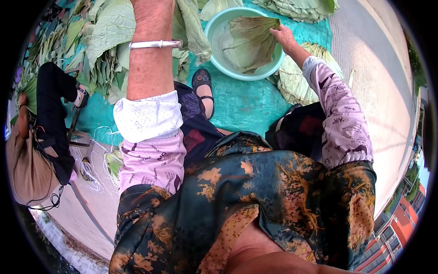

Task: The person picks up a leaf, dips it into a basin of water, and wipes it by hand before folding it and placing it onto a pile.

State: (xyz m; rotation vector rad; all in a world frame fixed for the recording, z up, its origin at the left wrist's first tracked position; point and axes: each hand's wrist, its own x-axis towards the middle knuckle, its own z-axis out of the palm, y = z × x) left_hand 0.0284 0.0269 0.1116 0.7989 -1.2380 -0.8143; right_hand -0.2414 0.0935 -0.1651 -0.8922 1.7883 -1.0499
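Observation:
My right hand (284, 37) pinches the edge of a large, dull green lotus leaf (251, 43) with fanning veins. The leaf hangs down into a light turquoise basin (237, 76). My left arm reaches to the top edge of the view, where only the start of my left hand (153, 5) shows. Its fingers are cut off, so any hold is hidden. Beside that arm are a big pale leaf (109, 34) and a folded leaf (194, 32). A stack of leaves (296, 75) lies under my right forearm.
A turquoise tarp (242, 102) covers the ground. Another leaf pile (301, 8) sits at the upper right. On the left a person (34, 169) sits by more leaves, with white strings (93, 178) on the ground nearby. Concrete paving (365, 68) runs along the right.

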